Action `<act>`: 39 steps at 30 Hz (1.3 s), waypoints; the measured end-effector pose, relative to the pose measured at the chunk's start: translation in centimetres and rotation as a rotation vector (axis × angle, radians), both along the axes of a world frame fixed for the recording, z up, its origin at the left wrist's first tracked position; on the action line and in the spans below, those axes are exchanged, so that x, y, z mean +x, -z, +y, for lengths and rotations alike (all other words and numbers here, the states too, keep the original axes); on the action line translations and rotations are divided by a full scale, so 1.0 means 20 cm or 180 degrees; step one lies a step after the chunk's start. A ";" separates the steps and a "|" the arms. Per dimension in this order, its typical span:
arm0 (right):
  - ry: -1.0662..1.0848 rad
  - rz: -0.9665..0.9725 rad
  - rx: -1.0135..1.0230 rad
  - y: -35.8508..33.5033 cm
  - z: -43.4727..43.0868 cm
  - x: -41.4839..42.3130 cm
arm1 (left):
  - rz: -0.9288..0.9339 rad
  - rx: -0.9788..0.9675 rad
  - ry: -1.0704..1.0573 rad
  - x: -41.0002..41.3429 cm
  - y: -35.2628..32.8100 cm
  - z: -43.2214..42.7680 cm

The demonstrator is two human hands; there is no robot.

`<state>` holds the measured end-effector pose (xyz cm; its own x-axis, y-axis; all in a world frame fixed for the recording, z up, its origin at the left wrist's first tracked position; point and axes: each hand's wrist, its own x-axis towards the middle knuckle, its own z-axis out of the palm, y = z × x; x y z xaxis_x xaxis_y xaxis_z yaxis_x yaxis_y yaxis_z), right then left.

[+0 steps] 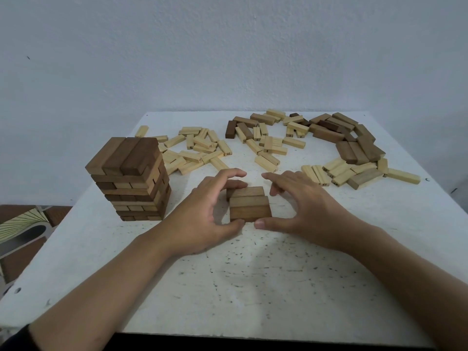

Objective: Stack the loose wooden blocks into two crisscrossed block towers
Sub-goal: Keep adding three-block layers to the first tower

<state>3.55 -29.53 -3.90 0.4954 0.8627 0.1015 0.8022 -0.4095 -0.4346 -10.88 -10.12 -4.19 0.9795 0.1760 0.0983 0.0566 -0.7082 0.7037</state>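
Observation:
A finished crisscrossed tower [131, 178] of brown and pale blocks stands on the left of the white table [253, 274]. At the table's middle lies a flat row of three brown blocks [249, 205], side by side. My left hand [210, 214] curls round the row's left end, thumb at the front corner and fingers behind. My right hand [301, 206] cups the right end the same way, thumb tip against the front edge. Both index fingers hover above the back of the row.
Loose pale blocks [197, 148] lie scattered behind the tower and at centre back. A heap of brown blocks [349, 138] sits at the back right, with more pale ones [339, 171] in front of it. A patterned floor [22, 224] shows past the left edge.

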 end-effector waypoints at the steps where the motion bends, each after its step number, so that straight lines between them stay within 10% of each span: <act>1: 0.0012 -0.0123 -0.0265 -0.01 -0.01 -0.01 | -0.0004 0.0002 0.0004 0.00 0.00 0.00; 8: -0.0167 -0.0884 -0.1321 0.01 -0.03 -0.12 | -0.0053 0.0492 -0.0119 0.00 0.03 0.01; 39: -0.0048 -0.1017 -0.1320 0.02 0.00 -0.15 | -0.0028 0.0403 -0.0235 0.01 0.01 0.04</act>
<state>0.48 -29.58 -4.34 0.4828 0.8693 -0.1062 0.8754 -0.4826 0.0290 -10.78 -9.40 -4.35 0.9633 0.2330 0.1329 0.1059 -0.7856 0.6096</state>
